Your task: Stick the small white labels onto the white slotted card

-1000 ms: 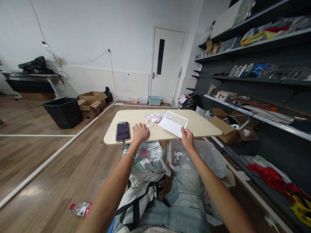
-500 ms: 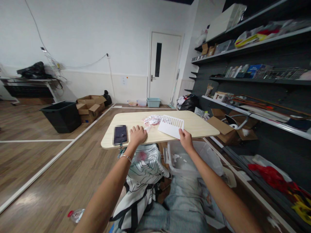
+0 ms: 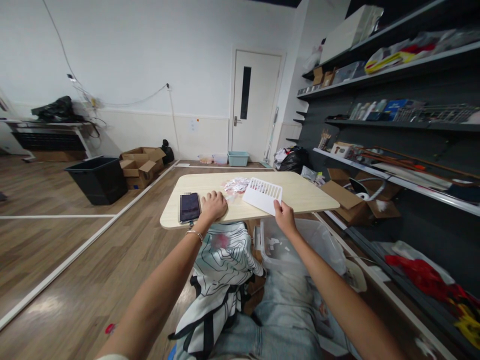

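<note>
My right hand (image 3: pixel 285 217) grips the near right corner of a white card with a row of slots (image 3: pixel 258 204), its thumb on top. The card lies low over the pale table (image 3: pixel 307 192) and slants a little; whether it touches the top I cannot tell. Just beyond the card's left side is a heap of small white paper-like pieces (image 3: pixel 237 185). My left hand (image 3: pixel 213 206) rests palm down on the near edge of the table, fingers slightly bent and apart, holding nothing I can see. A phone (image 3: pixel 190 207) lies to its left.
Below the table's near edge sits a clear plastic tub (image 3: pixel 318 245) with a few white scraps. Patterned cloth (image 3: pixel 225 260) hangs over my lap. A black bin (image 3: pixel 98 180) and cardboard boxes (image 3: pixel 140 167) stand left; loaded shelves (image 3: pixel 408 122) line the right.
The card and my right hand have shifted very slightly left. My left hand stays in nearly the same place, and the view has turned slightly.
</note>
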Available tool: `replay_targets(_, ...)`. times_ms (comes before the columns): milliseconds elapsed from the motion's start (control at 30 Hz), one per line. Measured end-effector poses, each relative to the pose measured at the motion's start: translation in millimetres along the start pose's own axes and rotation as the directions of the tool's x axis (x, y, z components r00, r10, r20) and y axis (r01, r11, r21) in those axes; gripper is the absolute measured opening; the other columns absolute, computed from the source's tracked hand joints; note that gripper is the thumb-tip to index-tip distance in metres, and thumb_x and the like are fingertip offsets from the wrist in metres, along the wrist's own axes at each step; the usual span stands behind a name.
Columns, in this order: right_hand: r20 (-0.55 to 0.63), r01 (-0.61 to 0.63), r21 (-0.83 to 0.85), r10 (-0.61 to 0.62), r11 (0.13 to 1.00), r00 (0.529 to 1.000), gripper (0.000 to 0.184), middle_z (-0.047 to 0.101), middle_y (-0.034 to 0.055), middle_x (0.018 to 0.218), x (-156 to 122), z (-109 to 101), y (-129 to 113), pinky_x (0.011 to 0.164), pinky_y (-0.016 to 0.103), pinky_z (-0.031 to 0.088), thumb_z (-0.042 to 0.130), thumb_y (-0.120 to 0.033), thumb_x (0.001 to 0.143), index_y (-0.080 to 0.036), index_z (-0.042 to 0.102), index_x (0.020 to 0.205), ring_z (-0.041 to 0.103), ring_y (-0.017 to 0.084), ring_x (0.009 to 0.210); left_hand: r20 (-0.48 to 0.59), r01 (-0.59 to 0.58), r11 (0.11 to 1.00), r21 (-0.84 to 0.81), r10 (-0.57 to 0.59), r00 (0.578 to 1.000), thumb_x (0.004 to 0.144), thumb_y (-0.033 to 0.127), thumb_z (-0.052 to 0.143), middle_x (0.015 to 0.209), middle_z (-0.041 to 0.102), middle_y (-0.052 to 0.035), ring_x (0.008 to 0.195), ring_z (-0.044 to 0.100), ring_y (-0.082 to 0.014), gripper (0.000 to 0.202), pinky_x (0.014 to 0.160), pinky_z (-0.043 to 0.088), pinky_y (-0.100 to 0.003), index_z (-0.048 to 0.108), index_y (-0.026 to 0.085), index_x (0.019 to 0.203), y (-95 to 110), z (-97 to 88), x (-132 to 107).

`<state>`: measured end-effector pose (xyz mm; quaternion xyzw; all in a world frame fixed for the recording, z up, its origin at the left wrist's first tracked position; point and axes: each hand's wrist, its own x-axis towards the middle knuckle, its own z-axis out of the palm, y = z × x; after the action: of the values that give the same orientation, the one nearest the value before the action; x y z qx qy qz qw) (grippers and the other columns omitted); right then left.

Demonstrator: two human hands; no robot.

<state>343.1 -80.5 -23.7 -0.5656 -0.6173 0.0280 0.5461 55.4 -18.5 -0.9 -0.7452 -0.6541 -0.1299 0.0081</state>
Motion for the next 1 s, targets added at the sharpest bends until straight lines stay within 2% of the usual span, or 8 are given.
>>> replay_targets(200,0.006,-0.021,-0.030,0.022,0.999,1.000,0.055,0.050,0.0019,0.054,-2.2,0.1,-2.8,0.062,0.033,0.038,0.044,-0.072,0.096,-0.029,0.041,0.062,0.045,0.020,0.062,0.022,-0.004,1.000,0.003,0.004,1.000,0.107,0.040,0.024,0.165,0.047,-0.0179,0.152,0.042,-0.0395,0.054,0.120,0.032,-0.061,0.058,0.022,0.145,-7.5,4.8,-1.2)
replay_targets(433,0.026,0.012,-0.084,-0.010,0.996,1.000,0.053,0.055,0.0052,0.057,-1.6,0.0,-5.9,0.063,0.034,0.036,0.043,-0.067,0.098,-0.029,0.044,0.062,0.046,0.021,0.062,0.035,-0.017,1.000,-0.009,0.017,0.999,0.107,0.041,0.022,0.165,0.048,-0.0159,0.151,0.042,-0.0393,0.055,0.119,0.034,-0.061,0.058,0.025,0.145,-14.2,5.0,0.3)
replay_targets(767,0.035,-0.001,-0.093,0.004,0.996,0.999,0.052,0.049,0.0030,0.055,0.0,-1.7,-4.6,0.063,0.035,0.031,0.040,-0.067,0.097,-0.029,0.040,0.062,0.041,0.020,0.061,0.026,-0.023,1.000,-0.019,0.024,0.999,0.108,0.042,0.019,0.164,0.049,-0.0158,0.150,0.042,-0.0390,0.058,0.119,0.033,-0.060,0.058,0.023,0.146,-8.5,1.9,-3.3)
replay_targets(1000,0.044,0.002,-0.133,0.004,0.991,0.999,0.051,0.059,0.0071,0.061,-3.4,-0.9,-3.0,0.065,0.035,0.034,0.040,-0.064,0.099,-0.027,0.049,0.066,0.047,0.021,0.062,0.008,-0.033,0.999,-0.019,0.033,0.999,0.108,0.042,0.019,0.157,0.054,-0.0183,0.145,0.046,-0.0396,0.058,0.116,0.035,-0.058,0.060,0.020,0.143,-5.9,2.9,-2.6)
